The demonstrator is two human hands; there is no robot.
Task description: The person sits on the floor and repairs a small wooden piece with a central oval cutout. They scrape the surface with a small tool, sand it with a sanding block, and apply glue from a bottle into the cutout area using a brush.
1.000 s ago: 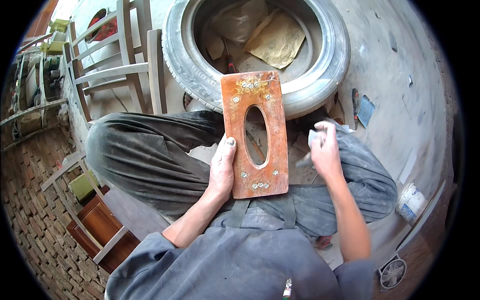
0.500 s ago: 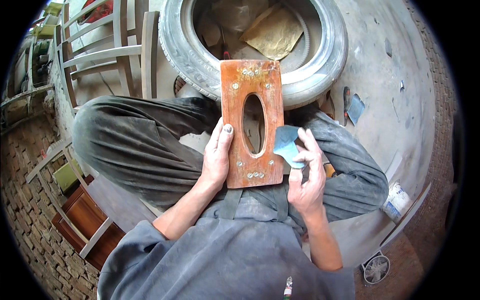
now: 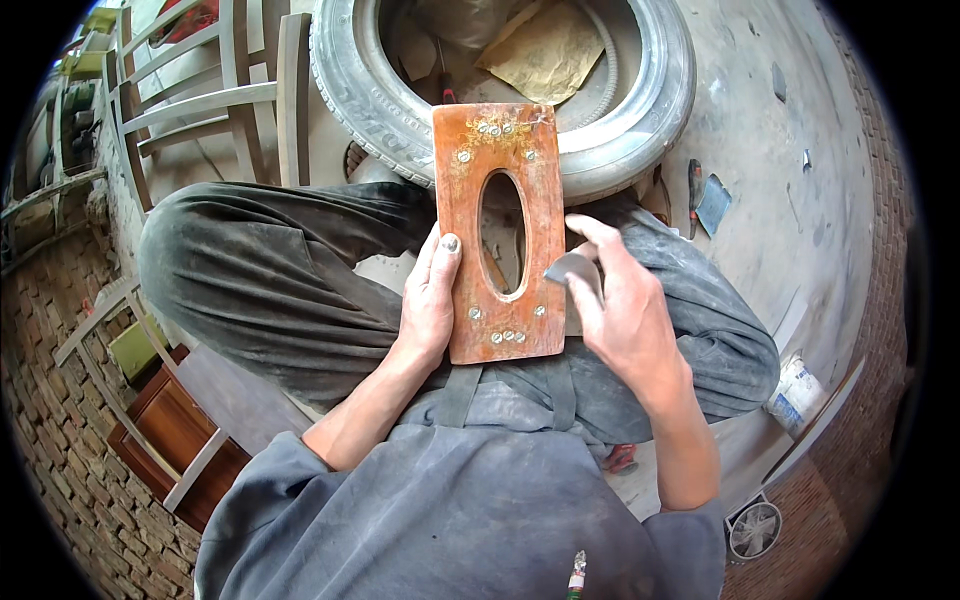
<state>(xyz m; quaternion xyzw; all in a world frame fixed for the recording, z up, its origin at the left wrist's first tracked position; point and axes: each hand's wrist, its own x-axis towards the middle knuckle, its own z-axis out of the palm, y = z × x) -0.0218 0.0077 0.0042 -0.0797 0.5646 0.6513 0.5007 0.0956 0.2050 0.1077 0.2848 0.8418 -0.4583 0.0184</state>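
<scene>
Right hand [image 3: 625, 315] shifted onto orange board [image 3: 502, 230].

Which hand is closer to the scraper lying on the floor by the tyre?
Right. The right hand is at the board's right edge, on the scraper's side; the left hand grips the board's left edge, farther away.

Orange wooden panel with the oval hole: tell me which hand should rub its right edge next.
Right, probably. The right hand already pinches a small grey sanding sheet against the orange wooden panel at that edge. The left hand is busy gripping the panel's left edge, steadying it on the lap.
</scene>
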